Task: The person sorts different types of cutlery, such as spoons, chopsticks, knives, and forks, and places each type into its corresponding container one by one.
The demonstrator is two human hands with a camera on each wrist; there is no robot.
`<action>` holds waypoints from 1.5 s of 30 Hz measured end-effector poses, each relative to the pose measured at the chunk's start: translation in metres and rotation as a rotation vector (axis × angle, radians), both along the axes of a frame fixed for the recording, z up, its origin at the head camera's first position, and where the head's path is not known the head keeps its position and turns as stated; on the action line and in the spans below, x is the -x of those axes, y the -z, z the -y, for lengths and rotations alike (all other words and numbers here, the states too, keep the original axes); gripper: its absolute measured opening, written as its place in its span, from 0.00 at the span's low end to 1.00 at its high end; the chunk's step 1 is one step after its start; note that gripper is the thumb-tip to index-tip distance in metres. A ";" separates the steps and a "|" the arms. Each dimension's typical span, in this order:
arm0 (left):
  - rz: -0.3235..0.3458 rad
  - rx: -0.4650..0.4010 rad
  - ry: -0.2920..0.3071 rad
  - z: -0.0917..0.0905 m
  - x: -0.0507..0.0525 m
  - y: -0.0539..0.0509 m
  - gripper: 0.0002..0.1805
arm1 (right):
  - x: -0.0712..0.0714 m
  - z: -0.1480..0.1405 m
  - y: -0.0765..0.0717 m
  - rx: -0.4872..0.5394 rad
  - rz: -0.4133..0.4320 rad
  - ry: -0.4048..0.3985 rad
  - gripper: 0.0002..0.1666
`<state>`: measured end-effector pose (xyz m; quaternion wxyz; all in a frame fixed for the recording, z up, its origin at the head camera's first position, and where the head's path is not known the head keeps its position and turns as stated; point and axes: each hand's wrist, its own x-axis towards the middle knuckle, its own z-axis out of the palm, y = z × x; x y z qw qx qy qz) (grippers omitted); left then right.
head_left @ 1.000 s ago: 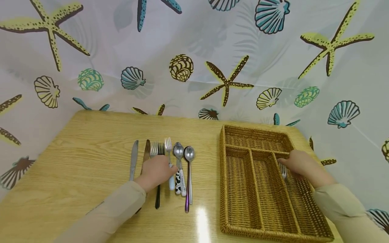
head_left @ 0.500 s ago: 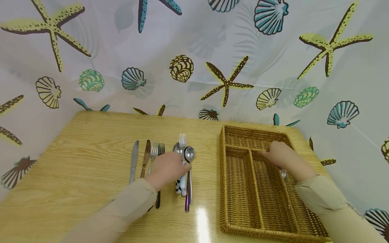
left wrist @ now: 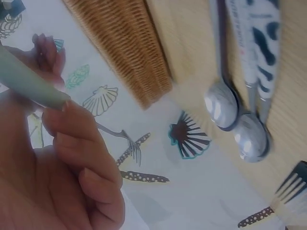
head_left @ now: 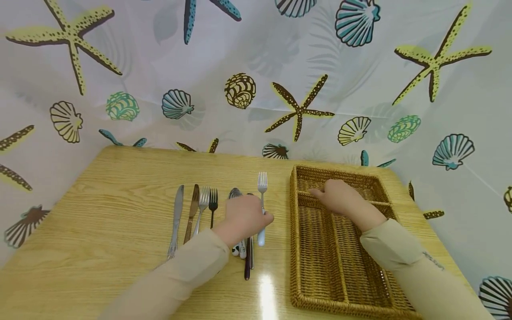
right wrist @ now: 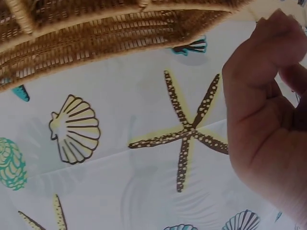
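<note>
My left hand (head_left: pixel 245 218) grips a fork (head_left: pixel 262 183) by its pale blue handle, tines pointing away from me, held above the table. In the left wrist view, the fingers curl at the handle (left wrist: pixel 33 81). Below this hand lie several spoons (head_left: pixel 234 192), partly hidden, two with patterned white handles. My right hand (head_left: pixel 338 198) hovers over the upper part of the brown wicker cutlery tray (head_left: pixel 295 253). Loosely bent fingers show in the right wrist view, and I see nothing in them.
Left of the spoons lie a black fork (head_left: pixel 213 200), a silver fork (head_left: pixel 204 198), a brownish knife (head_left: pixel 194 209) and a silver knife (head_left: pixel 177 213). Dividers (head_left: pixel 338 262) split the tray into compartments. A shell-patterned cloth (head_left: pixel 216 53) hangs behind the wooden table (head_left: pixel 100 213).
My left hand has picked up the blue-handled fork from the row and carried it right, past the spoons. My right hand has moved left from the tray's right compartment, where a fork lay.
</note>
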<state>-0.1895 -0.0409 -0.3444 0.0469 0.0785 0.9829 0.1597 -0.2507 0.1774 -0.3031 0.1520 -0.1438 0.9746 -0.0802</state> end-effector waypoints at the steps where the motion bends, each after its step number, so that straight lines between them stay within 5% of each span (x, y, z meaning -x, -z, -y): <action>1: 0.001 0.006 0.009 -0.003 0.000 -0.001 0.24 | 0.000 0.004 0.000 0.005 0.002 -0.002 0.32; 19: 0.020 0.137 0.053 -0.042 0.000 -0.012 0.24 | 0.001 0.044 0.020 0.220 0.178 0.006 0.31; 26: -0.053 0.142 0.092 -0.048 -0.002 -0.007 0.24 | -0.002 0.049 0.021 0.293 0.255 -0.024 0.26; 40: -0.205 0.144 0.079 -0.055 -0.006 0.006 0.24 | 0.000 0.049 0.021 0.318 0.337 -0.029 0.29; 45: -0.173 0.139 0.124 -0.053 -0.009 0.010 0.27 | 0.000 0.045 0.020 0.305 0.338 -0.034 0.26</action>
